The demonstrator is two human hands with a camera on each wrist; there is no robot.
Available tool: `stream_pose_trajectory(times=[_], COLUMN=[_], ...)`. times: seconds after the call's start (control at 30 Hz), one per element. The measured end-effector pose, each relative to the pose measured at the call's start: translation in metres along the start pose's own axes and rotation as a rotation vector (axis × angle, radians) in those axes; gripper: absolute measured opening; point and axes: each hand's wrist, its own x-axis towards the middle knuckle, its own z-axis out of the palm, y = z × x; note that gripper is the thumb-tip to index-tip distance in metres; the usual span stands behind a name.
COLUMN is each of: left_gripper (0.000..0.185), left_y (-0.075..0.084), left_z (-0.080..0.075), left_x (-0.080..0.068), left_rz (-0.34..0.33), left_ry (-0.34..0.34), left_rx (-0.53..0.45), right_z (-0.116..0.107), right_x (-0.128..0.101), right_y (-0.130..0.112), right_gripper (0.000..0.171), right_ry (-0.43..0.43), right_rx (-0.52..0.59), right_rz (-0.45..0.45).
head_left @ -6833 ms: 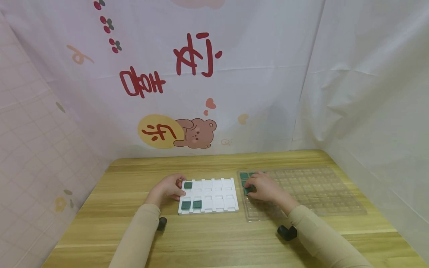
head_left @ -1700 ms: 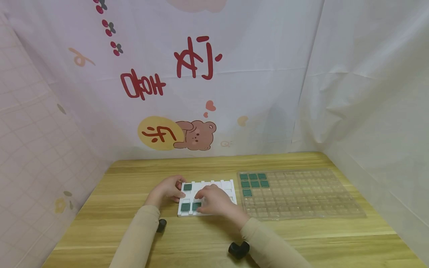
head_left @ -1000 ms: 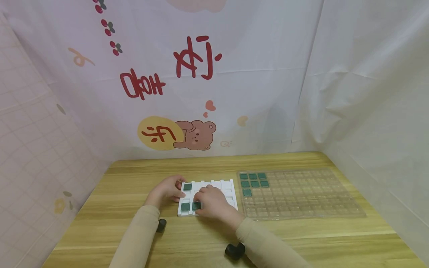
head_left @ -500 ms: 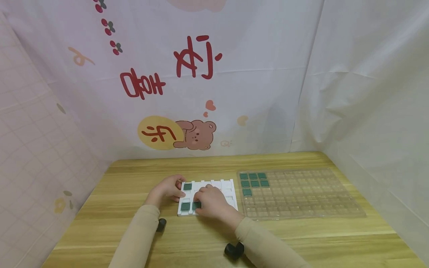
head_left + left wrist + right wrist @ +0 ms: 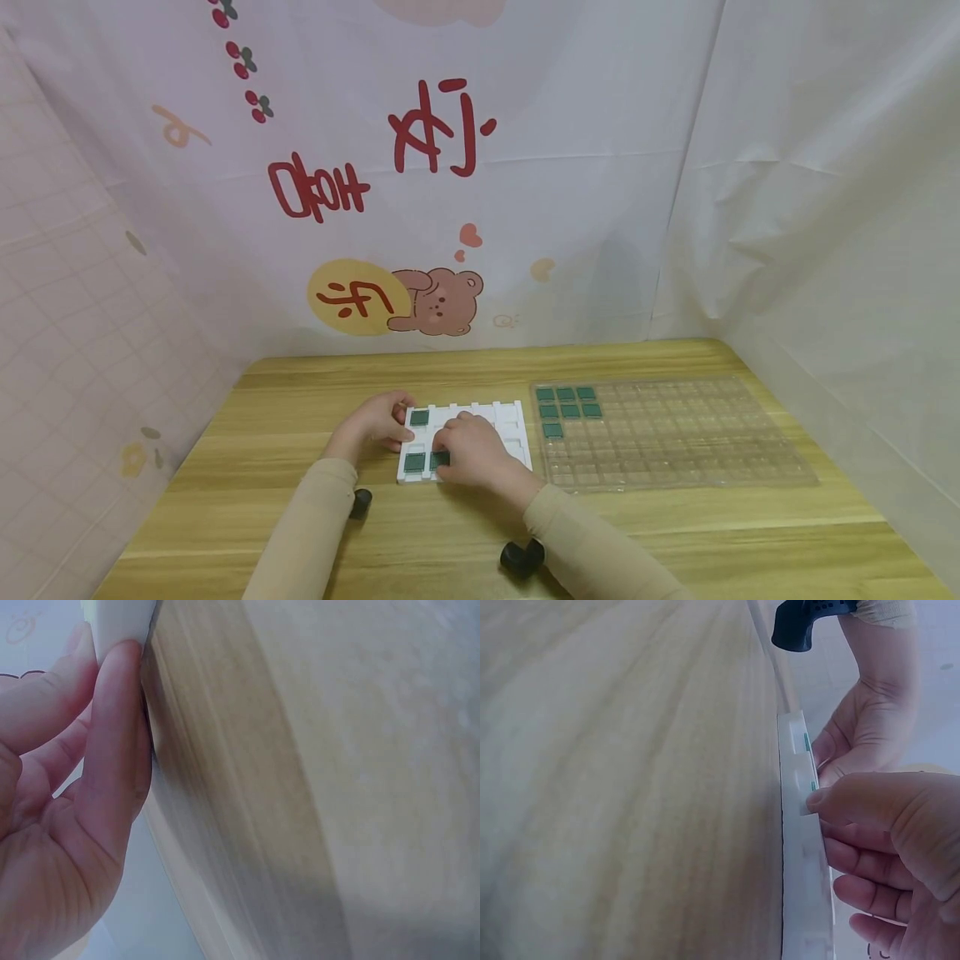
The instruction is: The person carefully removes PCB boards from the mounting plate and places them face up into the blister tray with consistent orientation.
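Observation:
A white slotted tray (image 5: 527, 454) lies mid-table. My left hand (image 5: 381, 420) grips its left edge; in the left wrist view, thumb and fingers pinch the tray's end (image 5: 124, 622). One green square chip (image 5: 420, 417) sits in the back left slot and another chip (image 5: 415, 462) in the front left slot. My right hand (image 5: 474, 452) reaches over the tray and pinches the second front-row chip (image 5: 437, 460), partly covered by its fingers. In the right wrist view, the thumb (image 5: 821, 799) lies at that slot's front notch, the other fingers curled beyond. The hand hides the middle slots.
Right of the white tray lies a clear plastic compartment tray (image 5: 675, 437). Several green chips (image 5: 570, 411) fill its back left compartments. Black wrist devices (image 5: 362, 503) hang below both forearms. White printed curtains (image 5: 600, 208) enclose the wooden table (image 5: 420, 550) behind and at the sides.
My right hand has left the clear tray, moved left over the white tray and closed in on the second front-row chip. Lately it has barely moved. My left hand has stayed at the tray's edge.

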Motion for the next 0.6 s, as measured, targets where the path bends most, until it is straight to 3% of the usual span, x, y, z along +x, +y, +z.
stream_pose_trajectory(times=[0.6], left_gripper=[0.052], left_y=[0.0012], left_z=[-0.0005], left_x=[-0.0005], left_rz=[0.004], left_ry=[-0.007], left_rx=[0.007], right_z=[-0.0040], right_x=[0.0017], right_y=[0.0014], right_gripper=[0.018], right_ry=[-0.016], right_rx=[0.062], right_rz=[0.008])
